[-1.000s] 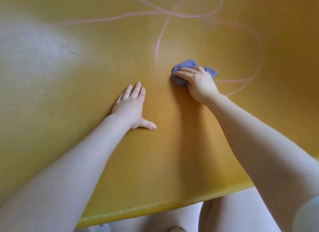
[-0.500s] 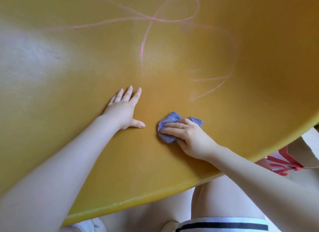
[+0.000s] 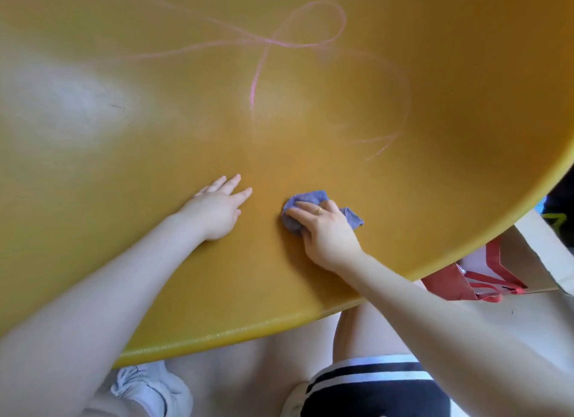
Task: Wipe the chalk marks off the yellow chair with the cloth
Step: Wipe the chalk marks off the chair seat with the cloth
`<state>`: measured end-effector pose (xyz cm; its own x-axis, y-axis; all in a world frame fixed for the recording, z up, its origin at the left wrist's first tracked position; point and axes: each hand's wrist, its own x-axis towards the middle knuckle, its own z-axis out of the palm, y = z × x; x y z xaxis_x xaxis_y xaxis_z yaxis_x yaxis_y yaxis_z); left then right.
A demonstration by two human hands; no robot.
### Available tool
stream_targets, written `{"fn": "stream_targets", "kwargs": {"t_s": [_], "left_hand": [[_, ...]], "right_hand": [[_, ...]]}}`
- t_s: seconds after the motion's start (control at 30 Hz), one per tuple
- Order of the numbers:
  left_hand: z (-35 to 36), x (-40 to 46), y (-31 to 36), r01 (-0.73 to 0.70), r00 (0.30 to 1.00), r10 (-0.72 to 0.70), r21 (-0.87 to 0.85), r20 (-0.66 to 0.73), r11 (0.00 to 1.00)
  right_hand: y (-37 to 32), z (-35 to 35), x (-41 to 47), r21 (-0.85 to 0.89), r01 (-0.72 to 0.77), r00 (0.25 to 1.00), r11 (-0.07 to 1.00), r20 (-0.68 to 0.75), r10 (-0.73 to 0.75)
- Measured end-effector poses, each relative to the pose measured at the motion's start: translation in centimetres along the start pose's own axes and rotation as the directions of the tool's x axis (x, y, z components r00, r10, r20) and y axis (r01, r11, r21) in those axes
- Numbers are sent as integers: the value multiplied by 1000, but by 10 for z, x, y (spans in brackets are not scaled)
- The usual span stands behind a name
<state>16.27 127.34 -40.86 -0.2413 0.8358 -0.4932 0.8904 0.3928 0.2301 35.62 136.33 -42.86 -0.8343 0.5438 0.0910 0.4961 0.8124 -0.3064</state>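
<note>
From the head camera, looking down: your right hand (image 3: 326,230) presses a bunched purple cloth (image 3: 310,199) against the seat of the yellow chair (image 3: 155,137), fingers curled over the wad and pinning it to the plastic, one loose corner poking out past the knuckles on the right. Your left hand (image 3: 217,208) lies flat just beside it, fingers straight and together, holding nothing, bracing on the seat.

The cloth sits near the front edge of the chair, on plastic that shows no clear chalk. The pink chalk marks (image 3: 298,40) lie well apart from it, farther up the seat: a bold loop with crossing tails, a long stroke running down from the crossing, and a faint, partly smeared curve on the right ending in short dashes.

Judging by this, the job is early to midway. The near strip looks clean and the right-hand curve appears thinned, but the loop and its tails look untouched, so most of the wiping is left.

Below the chair edge you see your knees, a white shoe (image 3: 149,388) and a red-and-white paper bag (image 3: 478,280) on the floor.
</note>
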Motion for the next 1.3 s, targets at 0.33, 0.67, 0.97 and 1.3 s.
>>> {"fn": "stream_targets", "kwargs": {"t_s": [0.33, 0.67, 0.97, 1.3], "left_hand": [[-6, -4, 40, -153, 986, 145, 115, 78, 982], [-1, 19, 70, -110, 994, 108, 234, 20, 966], [-25, 50, 71, -91, 994, 103, 258, -32, 962], [-31, 80, 59, -76, 996, 81, 166, -26, 983]], "right_hand": [[51, -51, -40, -149, -43, 999, 988, 15, 46], [43, -43, -28, -53, -165, 985, 985, -57, 162], [69, -38, 11, -21, -48, 999, 999, -13, 48], [65, -10, 37, -118, -216, 949, 969, -257, 181]]}}
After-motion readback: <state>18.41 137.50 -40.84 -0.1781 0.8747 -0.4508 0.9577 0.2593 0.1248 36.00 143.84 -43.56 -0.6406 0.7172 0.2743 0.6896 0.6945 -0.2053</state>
